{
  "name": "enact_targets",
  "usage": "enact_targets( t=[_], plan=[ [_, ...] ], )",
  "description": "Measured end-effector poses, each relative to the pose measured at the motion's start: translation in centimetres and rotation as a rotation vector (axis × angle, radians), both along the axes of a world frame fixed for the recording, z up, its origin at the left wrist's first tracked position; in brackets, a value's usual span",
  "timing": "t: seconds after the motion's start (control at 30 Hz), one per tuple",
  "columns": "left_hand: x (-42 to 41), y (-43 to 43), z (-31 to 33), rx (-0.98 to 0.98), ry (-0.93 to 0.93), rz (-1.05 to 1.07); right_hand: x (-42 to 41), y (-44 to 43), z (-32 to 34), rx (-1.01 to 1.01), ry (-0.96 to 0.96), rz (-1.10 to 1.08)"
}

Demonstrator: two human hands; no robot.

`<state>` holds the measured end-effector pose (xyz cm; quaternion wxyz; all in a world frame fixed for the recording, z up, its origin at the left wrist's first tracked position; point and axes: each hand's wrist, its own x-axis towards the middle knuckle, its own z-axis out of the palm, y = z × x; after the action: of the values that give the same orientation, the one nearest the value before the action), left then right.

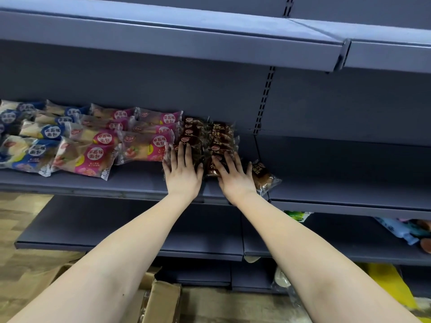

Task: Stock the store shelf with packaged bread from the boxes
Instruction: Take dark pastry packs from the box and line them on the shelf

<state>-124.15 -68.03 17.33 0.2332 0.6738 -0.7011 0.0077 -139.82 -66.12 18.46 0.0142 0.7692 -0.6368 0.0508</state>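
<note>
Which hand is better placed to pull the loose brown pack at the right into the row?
Right hand: the loose pack lies just beside it; the left hand is farther away.

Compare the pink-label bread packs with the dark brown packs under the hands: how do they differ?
Colour: the pink-label packs show pale bread and pink labels; the dark brown packs look dark throughout.
Size: the pink-label packs look wider, the dark brown packs narrower.
Contact: the left hand and right hand lie flat on the dark brown packs, not on the pink-label packs.
Both lie in overlapping rows on the same shelf.
</note>
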Motion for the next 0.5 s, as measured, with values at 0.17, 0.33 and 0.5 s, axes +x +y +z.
enact_targets(
  t=[0.17,0.33,0.5],
  plan=[
    [0.4,0.2,1.4,-0.070,-0.058,-0.058,-0.8,0.7,0.7,-0.055,-0.067,0.028],
    [-0.2,0.3,2.6,-0.021,-0.048,-0.039,-4.6,1.1,1.3,-0.014,-0.178,-0.248],
    [-2.3,0.8,2.2,-0.094,-0.093,-0.124,-8.5,2.6,0.2,0.097,-0.142,-0.405]
  ],
)
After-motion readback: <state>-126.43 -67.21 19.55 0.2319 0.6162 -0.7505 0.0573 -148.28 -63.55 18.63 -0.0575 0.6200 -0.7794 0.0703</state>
